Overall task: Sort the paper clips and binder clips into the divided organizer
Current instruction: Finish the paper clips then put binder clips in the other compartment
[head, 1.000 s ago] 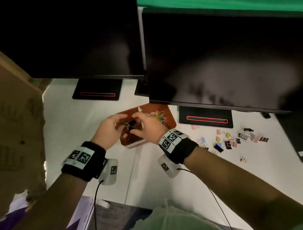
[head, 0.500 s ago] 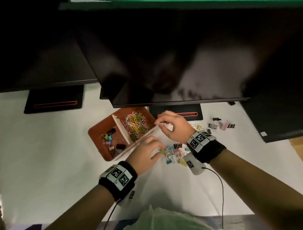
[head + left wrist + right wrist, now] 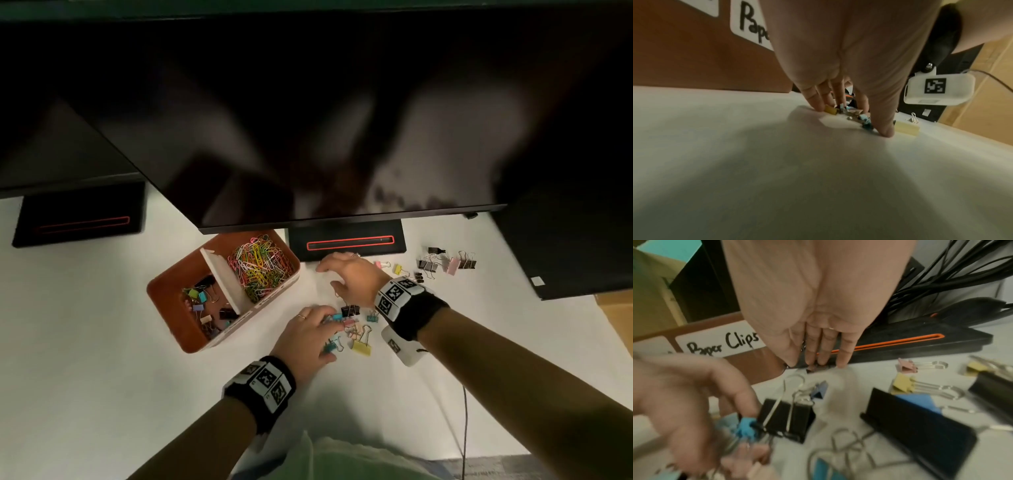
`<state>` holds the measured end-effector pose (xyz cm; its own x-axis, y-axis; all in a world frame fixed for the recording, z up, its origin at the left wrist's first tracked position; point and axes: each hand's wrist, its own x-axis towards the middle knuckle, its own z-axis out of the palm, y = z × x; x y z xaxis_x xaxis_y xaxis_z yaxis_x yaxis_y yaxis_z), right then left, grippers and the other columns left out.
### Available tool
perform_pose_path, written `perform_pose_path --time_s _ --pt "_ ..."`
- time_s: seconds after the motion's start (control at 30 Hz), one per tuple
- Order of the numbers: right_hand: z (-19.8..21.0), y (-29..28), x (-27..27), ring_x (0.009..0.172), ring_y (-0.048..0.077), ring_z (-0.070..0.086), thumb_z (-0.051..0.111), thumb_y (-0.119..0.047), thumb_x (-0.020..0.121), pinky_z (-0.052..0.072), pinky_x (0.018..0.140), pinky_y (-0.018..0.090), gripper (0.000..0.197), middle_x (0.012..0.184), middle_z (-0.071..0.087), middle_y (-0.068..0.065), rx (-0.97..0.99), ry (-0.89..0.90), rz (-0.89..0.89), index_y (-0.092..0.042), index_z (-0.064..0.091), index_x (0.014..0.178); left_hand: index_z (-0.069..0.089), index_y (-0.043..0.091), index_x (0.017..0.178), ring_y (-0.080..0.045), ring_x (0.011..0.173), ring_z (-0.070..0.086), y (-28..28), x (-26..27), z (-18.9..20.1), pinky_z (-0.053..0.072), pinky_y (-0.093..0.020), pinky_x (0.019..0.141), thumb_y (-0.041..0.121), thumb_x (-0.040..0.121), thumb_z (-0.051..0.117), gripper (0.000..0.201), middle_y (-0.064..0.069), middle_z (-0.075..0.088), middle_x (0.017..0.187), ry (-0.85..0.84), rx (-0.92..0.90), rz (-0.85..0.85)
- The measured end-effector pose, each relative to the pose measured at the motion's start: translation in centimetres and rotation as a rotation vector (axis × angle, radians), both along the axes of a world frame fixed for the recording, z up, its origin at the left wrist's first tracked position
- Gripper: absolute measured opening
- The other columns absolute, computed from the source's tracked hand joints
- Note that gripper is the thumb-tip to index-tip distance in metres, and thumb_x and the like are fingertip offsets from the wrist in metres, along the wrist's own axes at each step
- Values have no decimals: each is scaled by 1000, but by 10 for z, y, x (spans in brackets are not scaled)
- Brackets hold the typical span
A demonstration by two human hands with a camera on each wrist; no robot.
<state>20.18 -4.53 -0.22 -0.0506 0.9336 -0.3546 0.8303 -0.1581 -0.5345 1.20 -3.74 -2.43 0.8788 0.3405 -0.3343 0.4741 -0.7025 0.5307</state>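
Landmark: the brown organizer on the white desk. Its far compartment held the paper clips; its near one held a few binder clips. The far rim sat under the monitor edge, little clearance there. Loose binder clip pile lay just right of the organizer; a second scatter lay further right, by the monitor stand.

Left hand rested on the pile, its fingers bent down onto small clips against the desk; palm blocked the contact, so couldn't tell if anything was pinched. Right hand hovered beyond the pile, right of the organizer, its fingers nearly straight, tips near the stand, nothing held. The right wrist view was motion-blurred on the left hand; the label read "Paper Clips", the other label was cut off. Bare desk lay left of the organizer and nearer the person.
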Motion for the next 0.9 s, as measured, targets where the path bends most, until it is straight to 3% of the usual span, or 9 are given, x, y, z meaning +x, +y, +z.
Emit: perform_pose_path --time_s 0.1,0.23,0.37,0.53,0.73,0.9 --pt "-6 -4 -1 122 23 46 55 -18 90 37 105 32 43 137 45 2 -26 -38 25 -15 50 132 57 22 117 -18 122 35 0 -5 -4 36 -34 103 25 80 64 39 3 43 133 -37 -37 38" --pt "-6 -22 3 116 21 46 63 -39 85 42 102 34 56 128 43 2 -92 -2 -21 -17 47 135 60 19 112 -17 111 43 1 -12 -6 35 -23 95 15 81 61 32 4 47 124 -87 -123 172" --pt "-1 -42 6 119 20 43 75 -42 73 40 105 32 75 136 33 2 -203 40 -24 -18 44 137 59 21 104 -19 98 50 7 -16 -8 46 -31 88 15 77 67 29 4 50 112 -93 -140 219" --pt "1 -53 0 116 21 46 74 -25 78 42 105 33 57 131 39 3 -226 48 -53 -20 53 130 57 22 100 -21 95 53 10 -15 -5 49 -36 83 19 76 69 28 4 51 107 -64 -118 238" --pt "6 -50 -10 109 22 40 71 -41 76 38 94 35 34 116 47 2 -236 -98 -2 -28 65 107 60 19 99 -22 91 53 14 -17 0 48 -34 84 18 74 71 27 -2 49 102 -25 -136 258" --pt "8 -47 -21 102 23 50 71 -31 80 47 93 33 27 116 43 5 -259 -2 -38 -17 66 103 62 21 93 -15 82 54 16 -22 2 50 -25 80 16 71 73 25 0 48 99 -57 -165 329"
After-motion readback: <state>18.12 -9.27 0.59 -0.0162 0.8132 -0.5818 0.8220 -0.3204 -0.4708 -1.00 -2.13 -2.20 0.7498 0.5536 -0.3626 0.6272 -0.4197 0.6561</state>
